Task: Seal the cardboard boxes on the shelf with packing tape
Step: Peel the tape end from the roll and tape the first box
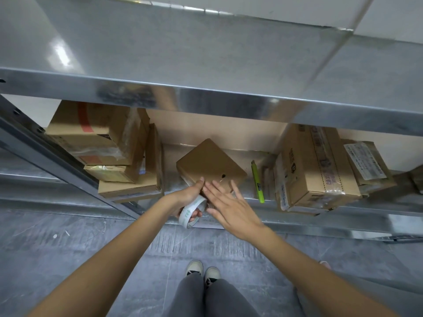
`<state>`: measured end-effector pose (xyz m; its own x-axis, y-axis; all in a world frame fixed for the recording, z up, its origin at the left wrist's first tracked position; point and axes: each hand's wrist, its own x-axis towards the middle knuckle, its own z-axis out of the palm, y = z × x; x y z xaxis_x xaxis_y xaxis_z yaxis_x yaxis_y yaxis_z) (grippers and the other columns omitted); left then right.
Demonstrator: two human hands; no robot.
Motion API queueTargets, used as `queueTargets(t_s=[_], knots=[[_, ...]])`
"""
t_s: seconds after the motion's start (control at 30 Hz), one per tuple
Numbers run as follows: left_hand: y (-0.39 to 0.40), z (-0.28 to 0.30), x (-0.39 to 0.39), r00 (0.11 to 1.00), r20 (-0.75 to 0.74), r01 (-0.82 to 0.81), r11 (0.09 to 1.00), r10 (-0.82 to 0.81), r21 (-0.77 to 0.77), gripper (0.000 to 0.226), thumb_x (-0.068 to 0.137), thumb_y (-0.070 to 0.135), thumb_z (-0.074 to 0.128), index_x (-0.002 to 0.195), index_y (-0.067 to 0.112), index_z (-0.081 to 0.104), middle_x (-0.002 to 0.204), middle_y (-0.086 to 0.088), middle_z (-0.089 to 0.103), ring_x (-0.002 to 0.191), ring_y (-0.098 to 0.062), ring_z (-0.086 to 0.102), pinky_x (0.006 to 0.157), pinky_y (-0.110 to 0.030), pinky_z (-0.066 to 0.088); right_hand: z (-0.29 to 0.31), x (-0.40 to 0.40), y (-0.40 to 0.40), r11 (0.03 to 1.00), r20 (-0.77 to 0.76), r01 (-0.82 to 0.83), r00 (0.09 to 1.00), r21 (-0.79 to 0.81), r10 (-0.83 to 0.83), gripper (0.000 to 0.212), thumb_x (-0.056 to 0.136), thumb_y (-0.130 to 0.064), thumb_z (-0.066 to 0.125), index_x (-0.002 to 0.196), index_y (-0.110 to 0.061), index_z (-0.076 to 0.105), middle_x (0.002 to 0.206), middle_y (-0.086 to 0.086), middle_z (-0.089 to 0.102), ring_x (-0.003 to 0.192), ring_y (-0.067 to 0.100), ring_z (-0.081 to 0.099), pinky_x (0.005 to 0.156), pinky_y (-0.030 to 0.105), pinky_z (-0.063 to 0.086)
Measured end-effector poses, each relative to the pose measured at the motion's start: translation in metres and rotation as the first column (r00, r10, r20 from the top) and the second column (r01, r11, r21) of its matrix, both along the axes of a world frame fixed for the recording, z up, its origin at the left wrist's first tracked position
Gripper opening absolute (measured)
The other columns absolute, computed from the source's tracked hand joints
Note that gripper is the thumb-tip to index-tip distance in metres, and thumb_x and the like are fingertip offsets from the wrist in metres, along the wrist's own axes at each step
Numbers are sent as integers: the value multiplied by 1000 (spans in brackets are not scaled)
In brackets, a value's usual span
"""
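Head view: my left hand (190, 197) grips the tape roll (191, 213) at the shelf (297, 221) edge; my right hand (229, 202), fingers spread flat, presses the near corner of the small box (209, 164), which lies just beyond, turned diagonally. The tape's free end is hard to make out.

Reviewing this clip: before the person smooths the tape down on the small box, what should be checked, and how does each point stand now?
1. Tape roll held firmly in left hand: ok.
2. Right hand free, fingers straight over the box: ok.
3. Box fully supported on the shelf: ok.
4. Tape stuck along the box seam: cannot tell, hands cover it.
5. Green cutter within reach, right of the box: ok.
6. Box flaps closed flat: ok on the visible top.
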<state>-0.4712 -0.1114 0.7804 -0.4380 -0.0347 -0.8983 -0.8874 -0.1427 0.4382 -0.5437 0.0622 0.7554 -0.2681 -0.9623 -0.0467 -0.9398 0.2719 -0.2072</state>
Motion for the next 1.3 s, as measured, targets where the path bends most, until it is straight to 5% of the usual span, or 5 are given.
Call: queueTargets(t_s=[0.7,0.87,0.97,1.1,1.3], knots=[[-3,10,-4,997,-10,75,997,-75,-15,91,87,78,9,83,2,57,50,-8,53,31,-12,45,36,-17,39,16,-43,-7,878,84,415,892,240,-444,149,43,-103,35,151,-16,-19,155,8,-34,143,28,-30,114,50,-11],[11,9,1,988,-152,-31,964,-10,-265,79,93,71,13,71,8,55,56,-9,57,47,-17,58,57,-29,49,16,-29,-17,878,115,456,874,148,-473,141,54,-89,57,152,-5,0,159,15,5,143,34,12,119,44,17],[19,8,17,968,-249,-129,898,22,-420,82,91,73,22,81,2,62,76,-17,68,59,-22,69,60,-25,53,19,-27,-13,868,149,482,855,124,-496,138,57,-84,63,152,-4,3,157,14,9,143,33,12,118,41,15],[35,10,39,846,-534,-363,747,14,-557,54,86,63,55,116,19,64,111,2,59,103,-12,57,73,-13,38,22,-26,-8,785,335,613,724,89,-603,133,58,-80,68,153,-9,6,158,9,9,144,28,9,117,37,19],[51,24,36,490,-839,-732,635,238,-247,49,71,26,85,110,36,58,120,6,56,113,-7,55,89,-22,49,18,-17,-4,670,555,734,512,115,-656,124,62,-74,70,154,-15,10,160,2,10,146,25,9,118,41,20]])
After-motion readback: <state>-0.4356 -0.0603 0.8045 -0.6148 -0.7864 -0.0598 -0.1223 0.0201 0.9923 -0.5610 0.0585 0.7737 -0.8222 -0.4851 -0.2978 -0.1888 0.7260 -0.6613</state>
